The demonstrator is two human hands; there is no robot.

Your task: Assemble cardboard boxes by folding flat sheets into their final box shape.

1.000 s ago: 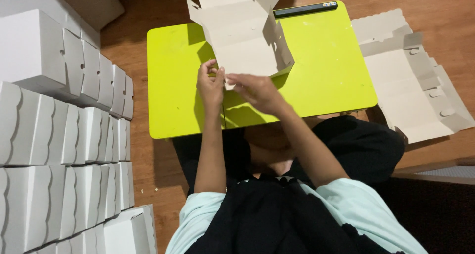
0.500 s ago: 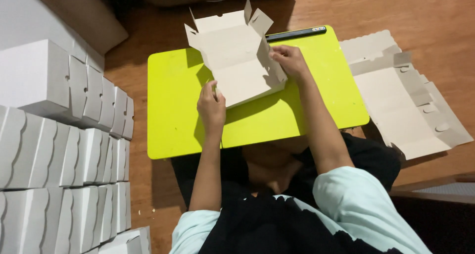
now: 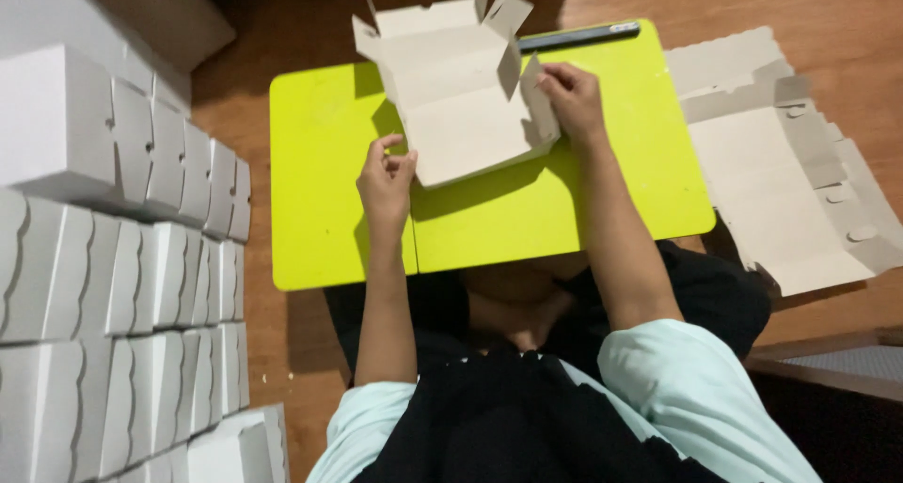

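Note:
A half-folded grey cardboard box (image 3: 461, 97) lies on the lime-green folding table (image 3: 320, 201), its flaps standing up at the far side. My left hand (image 3: 386, 177) pinches the box's near left corner. My right hand (image 3: 572, 97) grips the upright right side flap. A dark pen-like stick (image 3: 578, 37) lies along the table's far edge, behind the box.
Rows of finished white boxes (image 3: 122, 257) are stacked at my left. A pile of flat unfolded box blanks (image 3: 781, 163) lies on the wooden floor (image 3: 847, 22) at my right. I sit cross-legged under the table's near edge.
My right hand moved from the box's near edge to its right side and lifted that flap. The box shifted slightly away from me; the left hand stayed at the near left corner.

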